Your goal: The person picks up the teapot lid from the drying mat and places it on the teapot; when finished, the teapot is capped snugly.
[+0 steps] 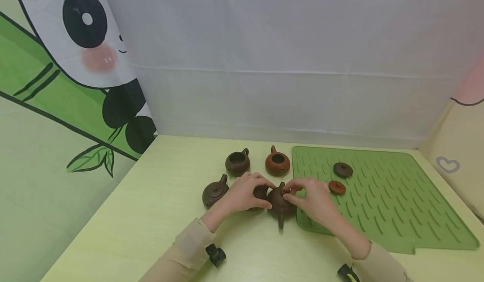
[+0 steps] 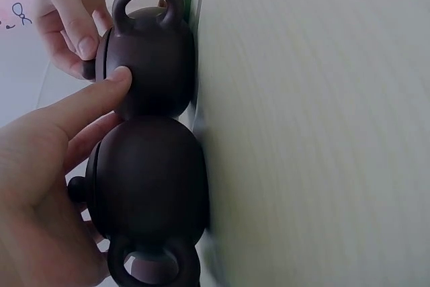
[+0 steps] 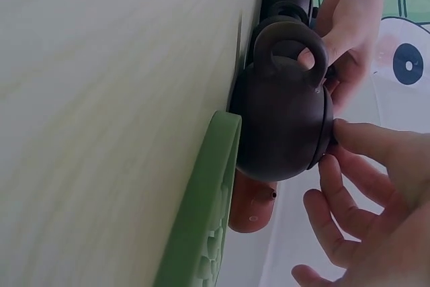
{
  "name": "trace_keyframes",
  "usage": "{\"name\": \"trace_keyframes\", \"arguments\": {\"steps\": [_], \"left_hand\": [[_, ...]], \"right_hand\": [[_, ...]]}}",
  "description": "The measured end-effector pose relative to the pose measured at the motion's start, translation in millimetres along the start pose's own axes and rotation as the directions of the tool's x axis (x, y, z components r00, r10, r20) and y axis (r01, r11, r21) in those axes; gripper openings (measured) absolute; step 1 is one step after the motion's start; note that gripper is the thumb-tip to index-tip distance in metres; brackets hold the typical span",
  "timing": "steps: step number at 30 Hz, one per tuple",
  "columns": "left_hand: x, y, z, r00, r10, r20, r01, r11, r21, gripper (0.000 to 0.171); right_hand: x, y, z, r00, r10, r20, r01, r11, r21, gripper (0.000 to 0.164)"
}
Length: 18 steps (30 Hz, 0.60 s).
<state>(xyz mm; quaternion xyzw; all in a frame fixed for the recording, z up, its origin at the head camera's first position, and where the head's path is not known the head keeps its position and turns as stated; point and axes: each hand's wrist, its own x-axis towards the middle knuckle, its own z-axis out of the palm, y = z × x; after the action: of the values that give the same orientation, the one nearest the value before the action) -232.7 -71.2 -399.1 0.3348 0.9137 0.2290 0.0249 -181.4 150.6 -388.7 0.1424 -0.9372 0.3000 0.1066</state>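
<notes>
A dark brown teapot (image 1: 281, 209) stands on the table at the left edge of the green mat, its handle towards me. My left hand (image 1: 243, 193) holds its left side, with the thumb (image 2: 119, 76) pressed near the lid's rim. From the right, my right hand (image 1: 313, 198) pinches the knob of its lid (image 1: 277, 195), which sits on the pot. Close to the left stands a second dark teapot (image 2: 151, 179) with a lid on; my left hand partly covers it in the head view. Another lidded brown teapot (image 1: 214, 193) lies further left.
Behind the hands stand a lidless brown teapot (image 1: 237, 163) and a lidless reddish-brown teapot (image 1: 277, 163). The green ridged mat (image 1: 382, 206) bears a dark lid (image 1: 343, 169) and a reddish lid (image 1: 337, 187). A white cloth backdrop (image 1: 283, 101) closes off the table's far side.
</notes>
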Motion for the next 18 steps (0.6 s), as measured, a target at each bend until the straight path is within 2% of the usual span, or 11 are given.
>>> {"name": "trace_keyframes", "arguments": {"steps": [11, 18], "left_hand": [[0.3, 0.9, -2.3, 1.000, -0.004, -0.001, 0.004, 1.000, 0.000, 0.049], [-1.4, 3.3, -3.5, 1.000, -0.002, 0.004, 0.002, 1.000, 0.016, 0.048]], "right_hand": [[-1.3, -7.0, -2.1, 1.000, 0.023, 0.006, -0.022, 0.998, -0.054, 0.010], [-1.6, -5.4, -0.7, 0.999, 0.031, 0.018, -0.031, 0.999, -0.037, 0.009]]}}
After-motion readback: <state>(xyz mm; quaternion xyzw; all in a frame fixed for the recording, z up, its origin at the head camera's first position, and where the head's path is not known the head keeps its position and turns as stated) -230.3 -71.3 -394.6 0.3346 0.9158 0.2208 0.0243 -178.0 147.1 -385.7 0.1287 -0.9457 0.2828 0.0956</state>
